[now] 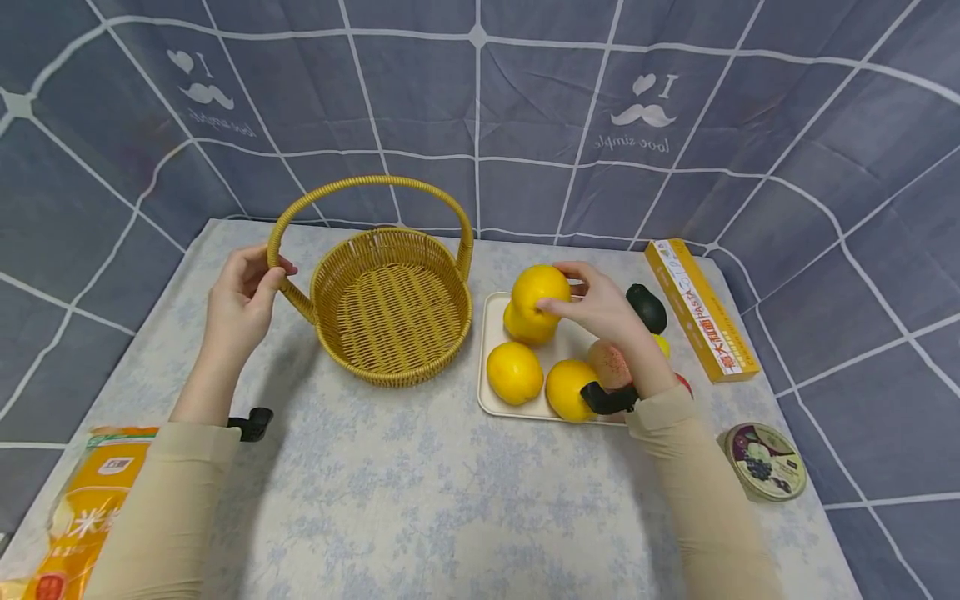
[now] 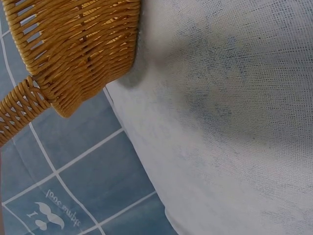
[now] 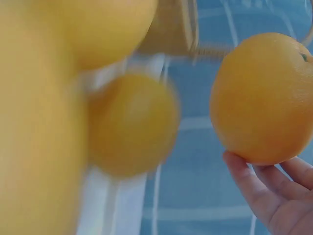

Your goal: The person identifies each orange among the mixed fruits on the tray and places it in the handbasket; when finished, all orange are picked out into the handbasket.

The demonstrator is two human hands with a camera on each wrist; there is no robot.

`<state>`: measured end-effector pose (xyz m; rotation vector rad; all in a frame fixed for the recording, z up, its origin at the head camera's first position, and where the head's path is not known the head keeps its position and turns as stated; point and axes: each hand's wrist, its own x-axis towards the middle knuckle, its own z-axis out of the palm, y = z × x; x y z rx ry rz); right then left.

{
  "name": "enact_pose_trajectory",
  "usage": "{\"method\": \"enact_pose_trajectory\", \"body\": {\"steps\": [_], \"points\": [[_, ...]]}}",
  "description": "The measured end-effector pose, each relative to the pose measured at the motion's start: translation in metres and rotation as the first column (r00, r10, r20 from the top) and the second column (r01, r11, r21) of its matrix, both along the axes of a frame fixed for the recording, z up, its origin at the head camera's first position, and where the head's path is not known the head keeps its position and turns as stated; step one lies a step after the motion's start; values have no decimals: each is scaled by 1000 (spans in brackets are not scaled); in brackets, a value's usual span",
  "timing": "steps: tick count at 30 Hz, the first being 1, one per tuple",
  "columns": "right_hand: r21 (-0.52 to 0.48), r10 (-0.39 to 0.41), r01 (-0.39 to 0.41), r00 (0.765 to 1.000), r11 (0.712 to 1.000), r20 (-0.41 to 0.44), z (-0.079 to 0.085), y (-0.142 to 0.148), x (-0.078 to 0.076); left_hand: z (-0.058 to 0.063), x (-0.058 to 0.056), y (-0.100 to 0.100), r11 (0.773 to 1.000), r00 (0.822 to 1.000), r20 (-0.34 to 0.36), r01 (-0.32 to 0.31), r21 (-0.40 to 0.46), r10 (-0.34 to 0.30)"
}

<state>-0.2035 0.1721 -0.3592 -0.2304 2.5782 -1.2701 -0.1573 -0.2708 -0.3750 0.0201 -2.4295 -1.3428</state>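
Note:
My left hand [image 1: 242,293] grips the left side of the handle of a wicker basket [image 1: 393,317], which stands on the table with nothing in it. In the left wrist view the woven basket wall [image 2: 88,54] shows, but the hand is barely in sight. My right hand [image 1: 600,307] holds an orange [image 1: 538,287] by its right side, raised over a cream tray [image 1: 573,340]. The right wrist view shows the fingertips touching the orange [image 3: 264,98]. Beneath it sits another yellow fruit [image 1: 528,327], partly hidden. Two more yellow fruits [image 1: 514,372] and a peach-like fruit [image 1: 607,363] lie in the tray.
Right of the tray lie a dark green avocado [image 1: 647,308] and a yellow pasta box [image 1: 703,310]. A round tin [image 1: 765,461] stands at the right edge, and an orange packet [image 1: 97,508] lies front left. Grey-blue checked cloth [image 1: 420,100] hangs around the table.

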Motion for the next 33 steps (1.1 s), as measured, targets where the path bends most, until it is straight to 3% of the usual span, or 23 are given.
{"method": "enact_pose_trajectory", "body": {"steps": [6,12,18,25,29,33], "points": [[-129,121,-119,993,984,7,6,-64,-5,3,0,1,1000,1000,-19,15,18,-15],[-116,180,-179,984,977,5,2,-132,-18,5,-4,2,999,999,-48,12,48,-10],[-20,179,-178,983,984,43,-13,-195,-34,1,-1,1,999,998,-59,13,42,-11],[-54,105,-98,985,994,139,-18,-240,-35,-1,2,3,999,996,-82,35,31,-32],[49,98,-103,992,994,85,-13,-255,-36,2,1,2,999,995,-90,33,36,-30],[212,135,-134,991,968,10,-13,-266,-39,3,2,0,999,996,-81,32,37,-29]]}}
